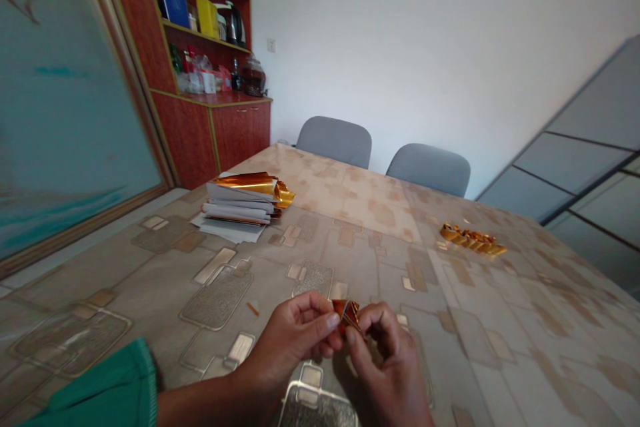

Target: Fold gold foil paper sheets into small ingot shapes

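- Got a small folded piece of gold foil (346,315) up just above the table, orange-gold side showing, pinched between both hands
- Left hand (295,340): thumb and index clamped on the foil's left side, other fingers curled together underneath
- Right hand (385,353): thumb and index pressed on the foil's right side, other fingers curled in, partly hidden from this angle
- Tiny orange scrap (253,309) on the table, just left of the hands
- Straight ahead to the right, a neat row of folded gold pieces (473,240) on the patterned table cover (150,260)
- Far left of that, a stack of white paper and foil sheets (235,210), with curled gold foil on top
- Green sleeve (90,387) at the bottom left
- Beyond the table, two grey chairs (335,140) (429,169) and a red wooden cabinet (200,127) with a kettle (233,23) on a shelf
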The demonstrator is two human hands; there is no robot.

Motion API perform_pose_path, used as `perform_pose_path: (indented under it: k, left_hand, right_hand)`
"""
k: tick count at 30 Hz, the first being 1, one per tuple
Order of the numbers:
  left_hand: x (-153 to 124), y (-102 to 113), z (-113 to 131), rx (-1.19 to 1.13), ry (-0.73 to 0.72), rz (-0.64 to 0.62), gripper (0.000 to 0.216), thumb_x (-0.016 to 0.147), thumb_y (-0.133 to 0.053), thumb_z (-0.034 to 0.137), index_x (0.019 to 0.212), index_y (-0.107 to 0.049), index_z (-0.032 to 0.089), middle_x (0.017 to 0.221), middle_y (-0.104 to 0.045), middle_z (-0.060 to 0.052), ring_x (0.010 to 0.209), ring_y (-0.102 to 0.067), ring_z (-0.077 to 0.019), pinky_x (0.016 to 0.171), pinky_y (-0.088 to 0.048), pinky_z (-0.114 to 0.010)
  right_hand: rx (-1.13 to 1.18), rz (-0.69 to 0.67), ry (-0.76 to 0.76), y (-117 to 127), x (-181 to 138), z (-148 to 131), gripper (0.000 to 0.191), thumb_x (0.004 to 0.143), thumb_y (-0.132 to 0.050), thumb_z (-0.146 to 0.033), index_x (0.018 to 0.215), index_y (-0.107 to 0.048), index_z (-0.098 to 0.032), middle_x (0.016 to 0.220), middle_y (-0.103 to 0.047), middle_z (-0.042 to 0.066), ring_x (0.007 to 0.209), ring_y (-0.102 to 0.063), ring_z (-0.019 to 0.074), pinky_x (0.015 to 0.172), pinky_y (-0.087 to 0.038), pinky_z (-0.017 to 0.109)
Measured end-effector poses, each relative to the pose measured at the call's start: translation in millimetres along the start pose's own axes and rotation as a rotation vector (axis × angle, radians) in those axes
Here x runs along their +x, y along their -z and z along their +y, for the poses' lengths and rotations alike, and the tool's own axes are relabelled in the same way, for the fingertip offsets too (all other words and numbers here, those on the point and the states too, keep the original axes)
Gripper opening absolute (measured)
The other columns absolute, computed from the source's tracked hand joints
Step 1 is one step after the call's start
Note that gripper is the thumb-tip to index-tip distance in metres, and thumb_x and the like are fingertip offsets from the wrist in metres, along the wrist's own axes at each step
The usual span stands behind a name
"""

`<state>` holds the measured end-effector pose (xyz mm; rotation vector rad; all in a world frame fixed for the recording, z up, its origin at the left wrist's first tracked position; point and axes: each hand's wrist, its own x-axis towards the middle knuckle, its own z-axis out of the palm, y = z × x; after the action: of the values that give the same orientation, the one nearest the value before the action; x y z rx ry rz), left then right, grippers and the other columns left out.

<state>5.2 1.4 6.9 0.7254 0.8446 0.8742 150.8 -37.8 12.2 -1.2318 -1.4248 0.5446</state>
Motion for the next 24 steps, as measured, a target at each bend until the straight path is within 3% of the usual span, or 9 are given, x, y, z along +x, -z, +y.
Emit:
perform_pose_path:
  k: [6, 15, 24]
  left_hand:
    - [0.6, 1.2, -0.1, -0.002, 0.022, -0.026, 0.055, 0.053, -0.097, 0.053, 0.076, -0.067, 0.014, 0.058, -0.068, 0.000, 0.053, -0.057, -0.0084, 0.055, -0.041, -0.019]
    - [-1.2, 0.1, 1.2, 0.006, 0.057, -0.041, 0.057, 0.049, -0.098, 0.052, 0.077, -0.067, 0.012, 0.057, -0.068, 0.000, 0.048, -0.054, -0.0074, 0.052, -0.039, -0.019]
    - [-2.2, 0.2, 3.7, 0.080, 0.035, -0.063, 0.055, 0.056, -0.093, 0.057, 0.078, -0.065, 0.014, 0.051, -0.058, 0.005, 0.042, -0.042, -0.0051, 0.045, -0.028, -0.018]
  right_hand:
    - [0.034, -0.031, -0.019, -1.3, 3.8, -11.2, 0.018, 0.082, -0.063, -0.021, 0.068, -0.052, -0.024, 0.056, -0.063, -0.003, 0.048, -0.060, 0.0136, 0.047, -0.045, 0.021]
    - [0.053, -0.094, -0.143, -1.4, -4.9, 2.7, 0.019, 0.086, -0.059, -0.028, 0.070, -0.048, -0.024, 0.059, -0.063, 0.000, 0.052, -0.058, 0.0154, 0.050, -0.046, 0.024]
    - [-0.023, -0.023, -0.059, -1.4, 3.1, -6.2, 0.022, 0.079, -0.059, -0.025, 0.064, -0.042, -0.025, 0.053, -0.044, -0.007, 0.046, -0.042, 0.0112, 0.041, -0.036, 0.019]
